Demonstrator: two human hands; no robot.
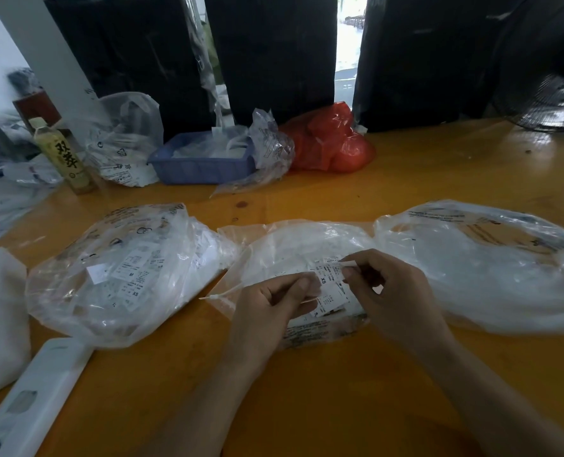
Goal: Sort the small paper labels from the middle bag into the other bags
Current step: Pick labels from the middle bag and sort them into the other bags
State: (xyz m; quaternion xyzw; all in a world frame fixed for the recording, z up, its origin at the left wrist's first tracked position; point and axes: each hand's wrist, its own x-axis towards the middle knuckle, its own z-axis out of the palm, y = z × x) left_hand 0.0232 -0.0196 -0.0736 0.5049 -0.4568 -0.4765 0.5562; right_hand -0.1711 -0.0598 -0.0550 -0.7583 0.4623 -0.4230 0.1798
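Note:
Three clear plastic bags lie in a row on the orange table. The middle bag (pixel 294 245) sits right under my hands. My left hand (pixel 270 305) pinches a small stack of white paper labels (pixel 328 286) printed with sizes such as XS. My right hand (pixel 393 291) pinches a thin white label at the stack's top right corner. The left bag (pixel 122 272) holds several labels marked M and XS. The right bag (pixel 492 265) lies crumpled and I cannot see labels inside it.
A blue basket (pixel 201 166) with plastic, a red bag (pixel 333 140), a drink bottle (pixel 64 156) and more clear bags stand at the back. A white device (pixel 36 394) lies front left. A fan (pixel 551 100) stands at the far right.

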